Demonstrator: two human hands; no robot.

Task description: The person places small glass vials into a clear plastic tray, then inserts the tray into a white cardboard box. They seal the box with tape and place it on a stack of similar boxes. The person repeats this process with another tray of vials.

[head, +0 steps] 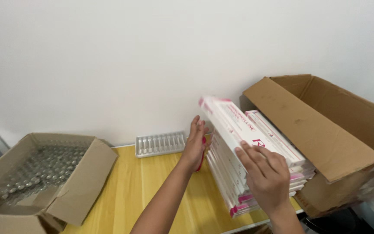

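The right hand (pixel 262 173) is grasping a flat white-and-pink box (pixel 239 125) in its grip, holding it tilted just above a stack of matching boxes (pixel 234 190) that is sitting on the yellow table (pixel 152 190). The left hand (pixel 195 145) is lying open — fingers flat, clenching nothing — against the stack's far-left side. A clear plastic tray (pixel 160 144) is resting by the wall, between 2 cardboard boxes — the left one (pixel 83 182) filled with glass vials (pixel 44 167), the right one (pixel 321 130) open.
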